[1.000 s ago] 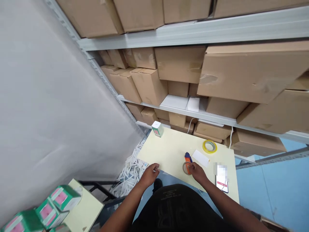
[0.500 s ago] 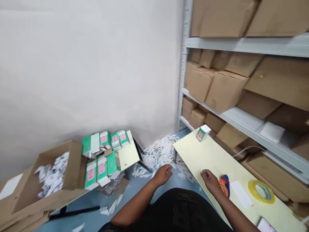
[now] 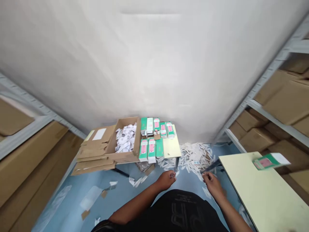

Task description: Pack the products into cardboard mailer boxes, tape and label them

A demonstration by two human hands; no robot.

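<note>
My left hand is held over the floor in front of my black shirt, its fingers curled in and nothing visible in them. To its right, past a gap, my right hand is also loosely closed and appears to hold nothing. Neither hand touches anything. Beyond the left hand, several green-and-pink boxes stand in two rows on a small pale table. Nearest to the right hand is a second pale table, with one blurred green, pink and white box at its far end.
An open carton of crumpled white paper sits left of the green boxes, beside stacked flattened cardboard. White paper strips litter the blue floor. Shelves with brown cartons flank both sides, and a wall closes the back.
My view has swung to the left, so the tables and boxes sit farther right and a left-hand shelf has come into sight. Both hands stay closed before my body.
</note>
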